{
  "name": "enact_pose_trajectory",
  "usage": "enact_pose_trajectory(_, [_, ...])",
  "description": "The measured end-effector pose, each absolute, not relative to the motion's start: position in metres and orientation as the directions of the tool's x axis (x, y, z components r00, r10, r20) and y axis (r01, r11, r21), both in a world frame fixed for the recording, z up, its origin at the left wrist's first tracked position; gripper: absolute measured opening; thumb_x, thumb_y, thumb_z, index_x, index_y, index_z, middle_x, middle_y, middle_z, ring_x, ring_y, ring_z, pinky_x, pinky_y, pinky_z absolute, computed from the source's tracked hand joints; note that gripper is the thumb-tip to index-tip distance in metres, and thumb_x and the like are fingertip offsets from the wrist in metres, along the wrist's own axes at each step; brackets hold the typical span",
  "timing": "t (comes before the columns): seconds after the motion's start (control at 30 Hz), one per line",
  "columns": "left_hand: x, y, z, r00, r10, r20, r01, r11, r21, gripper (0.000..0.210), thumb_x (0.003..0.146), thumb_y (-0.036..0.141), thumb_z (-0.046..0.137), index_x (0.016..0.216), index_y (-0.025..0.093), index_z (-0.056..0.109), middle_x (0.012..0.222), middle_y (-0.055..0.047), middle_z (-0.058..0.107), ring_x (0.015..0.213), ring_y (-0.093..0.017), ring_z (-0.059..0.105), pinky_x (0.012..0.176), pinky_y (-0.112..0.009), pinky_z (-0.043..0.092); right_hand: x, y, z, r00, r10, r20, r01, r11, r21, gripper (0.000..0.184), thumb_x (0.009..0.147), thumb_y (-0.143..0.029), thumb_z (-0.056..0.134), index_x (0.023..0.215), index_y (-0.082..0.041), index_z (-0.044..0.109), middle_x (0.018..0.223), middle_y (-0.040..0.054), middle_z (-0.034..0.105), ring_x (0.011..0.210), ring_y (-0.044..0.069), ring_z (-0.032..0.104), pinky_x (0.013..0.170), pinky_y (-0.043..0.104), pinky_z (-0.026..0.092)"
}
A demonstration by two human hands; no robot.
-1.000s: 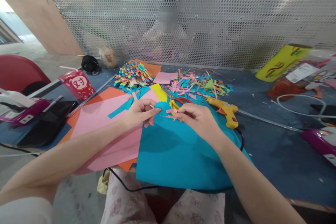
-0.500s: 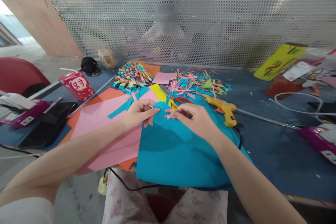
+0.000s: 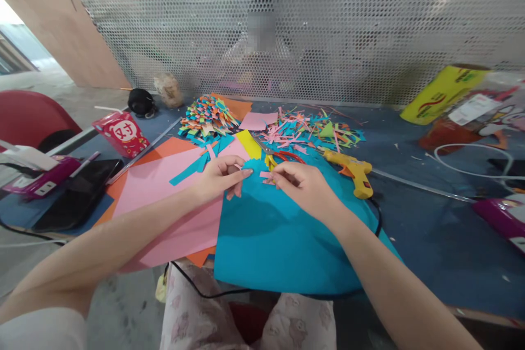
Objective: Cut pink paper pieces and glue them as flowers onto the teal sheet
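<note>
Head view: short, pink paper strip (image 3: 264, 174).

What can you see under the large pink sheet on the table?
Orange paper sticks out beyond the pink sheet at its left and far edges, and an orange corner at its near edge. Anything further in is covered.

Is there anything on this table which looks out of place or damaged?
The cut paper strips lie scattered in a tangled heap behind the scissors, untidier than the compact multicoloured paper cluster. Nothing looks clearly damaged or spilled.
</note>
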State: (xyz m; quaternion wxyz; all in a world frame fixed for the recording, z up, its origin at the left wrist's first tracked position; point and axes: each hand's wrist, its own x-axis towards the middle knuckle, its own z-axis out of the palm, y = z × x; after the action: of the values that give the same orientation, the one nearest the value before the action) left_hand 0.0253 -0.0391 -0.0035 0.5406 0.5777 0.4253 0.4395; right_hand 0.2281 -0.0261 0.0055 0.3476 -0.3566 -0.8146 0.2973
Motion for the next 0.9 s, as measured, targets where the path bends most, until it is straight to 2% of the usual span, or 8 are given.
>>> enact_pose_trajectory(0.33, [0.026, -0.041, -0.005, 0.237, 0.968, 0.081, 0.028, -0.090, 0.996, 0.044, 0.064, 0.054, 0.071, 0.077, 0.019, 0.047, 0.041, 0.006, 0.058, 0.025, -0.009, 0.045, 0.028, -0.018, 0.033, 0.229, -0.026, 0.007, -0.501, 0.776, 0.383, 0.449, 0.611, -0.651, 0.024, 0.088, -0.033, 0.049, 0.071, -0.019, 0.059, 0.060, -0.0015, 0.055, 0.047, 0.009, 0.041, 0.046, 0.022, 0.030])
enact_pose_trajectory(0.47, [0.020, -0.040, -0.007, 0.055, 0.957, 0.286, 0.224, -0.291, 0.930, 0.031, 0.073, 0.044, 0.066, 0.075, 0.019, 0.048, 0.044, 0.005, 0.059, 0.028, -0.008, 0.047, 0.033, -0.019, 0.035, 0.231, -0.026, 0.009, -0.451, 0.811, 0.372, 0.433, 0.563, -0.703, 0.032, 0.091, -0.039, 0.042, 0.071, -0.019, 0.057, 0.062, 0.0003, 0.056, 0.053, 0.011, 0.051, 0.049, 0.023, 0.035])
enact_pose_trajectory(0.53, [0.012, -0.036, -0.006, 0.051, 0.866, 0.497, 0.459, -0.462, 0.759, 0.019, 0.075, 0.034, 0.065, 0.075, 0.018, 0.055, 0.047, 0.004, 0.061, 0.034, -0.007, 0.051, 0.040, -0.018, 0.038, 0.230, -0.025, 0.008, -0.421, 0.841, 0.340, 0.404, 0.509, -0.760, 0.033, 0.090, -0.040, 0.040, 0.072, -0.019, 0.057, 0.063, 0.0014, 0.058, 0.058, 0.013, 0.055, 0.053, 0.024, 0.038])
enact_pose_trajectory(0.63, [-0.002, -0.031, -0.002, 0.374, 0.626, 0.684, 0.653, -0.702, 0.285, 0.008, 0.073, 0.027, 0.068, 0.076, 0.020, 0.066, 0.053, 0.002, 0.065, 0.045, -0.008, 0.057, 0.045, -0.019, 0.038, 0.227, -0.023, 0.005, -0.402, 0.881, 0.248, 0.358, 0.401, -0.843, 0.030, 0.087, -0.043, 0.045, 0.076, -0.018, 0.057, 0.067, 0.0024, 0.060, 0.056, 0.013, 0.054, 0.052, 0.024, 0.040])
enact_pose_trajectory(0.7, [-0.007, -0.031, 0.003, 0.621, 0.372, 0.690, 0.581, -0.810, -0.086, 0.003, 0.076, 0.023, 0.065, 0.079, 0.021, 0.067, 0.058, 0.002, 0.067, 0.048, -0.009, 0.059, 0.042, -0.020, 0.034, 0.226, -0.022, 0.003, -0.408, 0.900, 0.155, 0.339, 0.307, -0.889, 0.032, 0.084, -0.047, 0.047, 0.080, -0.017, 0.058, 0.071, 0.0033, 0.062, 0.051, 0.011, 0.050, 0.048, 0.024, 0.038])
enact_pose_trajectory(0.77, [-0.009, -0.034, 0.008, 0.751, 0.114, 0.651, 0.467, -0.788, -0.401, 0.007, 0.078, 0.015, 0.063, 0.080, 0.022, 0.065, 0.059, 0.003, 0.068, 0.046, -0.008, 0.057, 0.040, -0.021, 0.030, 0.225, -0.022, 0.003, -0.437, 0.898, 0.045, 0.333, 0.208, -0.920, 0.037, 0.082, -0.051, 0.049, 0.079, -0.016, 0.059, 0.072, 0.0040, 0.062, 0.046, 0.008, 0.045, 0.044, 0.023, 0.035])
enact_pose_trajectory(0.83, [-0.008, -0.038, 0.012, 0.804, -0.045, 0.592, 0.403, -0.690, -0.601, 0.012, 0.077, 0.010, 0.063, 0.079, 0.022, 0.065, 0.060, 0.003, 0.067, 0.046, -0.008, 0.055, 0.040, -0.023, 0.030, 0.225, -0.023, 0.004, -0.491, 0.869, -0.070, 0.345, 0.120, -0.931, 0.040, 0.078, -0.055, 0.053, 0.075, -0.015, 0.060, 0.071, 0.0039, 0.062, 0.044, 0.007, 0.042, 0.041, 0.022, 0.032])
enact_pose_trajectory(0.9, [-0.007, -0.043, 0.014, 0.838, -0.077, 0.540, 0.386, -0.616, -0.687, 0.014, 0.078, 0.009, 0.061, 0.079, 0.022, 0.066, 0.060, 0.003, 0.066, 0.047, -0.008, 0.055, 0.040, -0.023, 0.030, 0.224, -0.025, 0.004, -0.541, 0.828, -0.146, 0.360, 0.070, -0.930, 0.040, 0.075, -0.054, 0.060, 0.073, -0.014, 0.061, 0.069, 0.0030, 0.062, 0.043, 0.006, 0.041, 0.039, 0.021, 0.030])
